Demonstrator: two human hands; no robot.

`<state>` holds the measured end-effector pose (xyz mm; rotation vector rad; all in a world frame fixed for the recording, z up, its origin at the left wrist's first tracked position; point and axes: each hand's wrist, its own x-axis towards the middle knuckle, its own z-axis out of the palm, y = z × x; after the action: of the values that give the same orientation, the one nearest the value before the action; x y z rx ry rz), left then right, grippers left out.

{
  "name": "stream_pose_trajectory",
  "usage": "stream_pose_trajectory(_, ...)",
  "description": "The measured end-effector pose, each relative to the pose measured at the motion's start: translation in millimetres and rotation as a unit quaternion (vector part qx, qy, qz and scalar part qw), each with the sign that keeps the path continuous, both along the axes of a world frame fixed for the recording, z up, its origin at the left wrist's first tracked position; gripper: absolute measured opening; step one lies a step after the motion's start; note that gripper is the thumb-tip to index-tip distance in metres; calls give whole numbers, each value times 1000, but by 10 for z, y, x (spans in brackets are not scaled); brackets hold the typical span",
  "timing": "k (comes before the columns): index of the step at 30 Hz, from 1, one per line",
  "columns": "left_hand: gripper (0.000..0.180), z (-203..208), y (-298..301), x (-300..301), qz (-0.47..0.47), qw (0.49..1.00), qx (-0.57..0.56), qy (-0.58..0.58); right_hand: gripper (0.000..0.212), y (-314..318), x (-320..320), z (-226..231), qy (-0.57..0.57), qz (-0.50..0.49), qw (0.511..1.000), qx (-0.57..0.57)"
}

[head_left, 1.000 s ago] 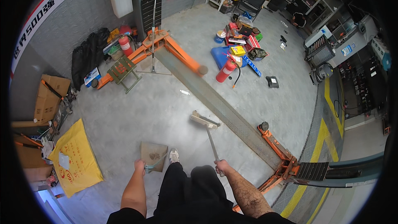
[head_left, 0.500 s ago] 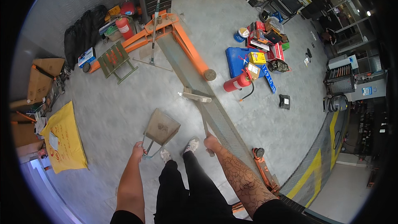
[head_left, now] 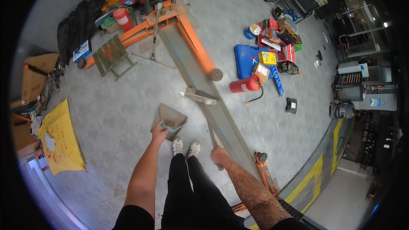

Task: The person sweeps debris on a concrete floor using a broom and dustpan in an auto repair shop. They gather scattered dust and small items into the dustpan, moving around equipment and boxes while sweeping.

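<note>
My left hand [head_left: 159, 132] is closed around the pale blue handle of a grey long-handled dustpan [head_left: 168, 114], whose pan is in front of my feet. Dark debris shows inside the pan. In my right hand [head_left: 219, 155] is the handle of a broom, gripped in a fist near its lower-right end. The broom head [head_left: 201, 99] is beyond my feet, at the left edge of a long grey metal strip [head_left: 228, 132] in the floor. A small whitish scrap [head_left: 183, 94] touches or lies just left of the bristles.
Orange lift arms [head_left: 194, 44] reach across the floor ahead, with a long squeegee [head_left: 154, 55] leaning there. A green folding stool [head_left: 111, 56] and yellow sack [head_left: 61, 138] are left. A red fire extinguisher [head_left: 245, 85], blue case [head_left: 243, 61] and piled boxes [head_left: 272, 38] are right.
My left hand has moved right and forward, bringing the dustpan's handle over its pan. My left foot has moved up beside the right. The broom stays nearly where it was.
</note>
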<state>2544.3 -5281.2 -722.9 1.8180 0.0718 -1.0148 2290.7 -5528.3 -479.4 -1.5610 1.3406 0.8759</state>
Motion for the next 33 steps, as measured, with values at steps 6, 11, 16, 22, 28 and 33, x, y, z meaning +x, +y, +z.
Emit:
stream_pose_trajectory(6,64,53,-267,151,-35,999,8,-38,84,196,-13,86,34,75,993,87)
stream_pose_trajectory(11,66,69,125,124,-80,993,21,-87,67,-160,-741,623,-17,-27,987,160)
stream_pose_trajectory(16,63,248,-71,203,-115,987,53,-94,67,-250,-1108,1128,-113,140,982,-61)
stream_pose_trajectory(22,58,521,-24,255,-163,974,109,-115,69,-288,-357,752,-34,2,999,20)
stream_pose_trajectory(28,54,491,135,286,-175,969,98,-146,81,237,206,313,14,118,990,71)
stream_pose_trajectory(33,54,462,109,265,-166,969,98,-152,75,-58,8,583,5,50,993,108)
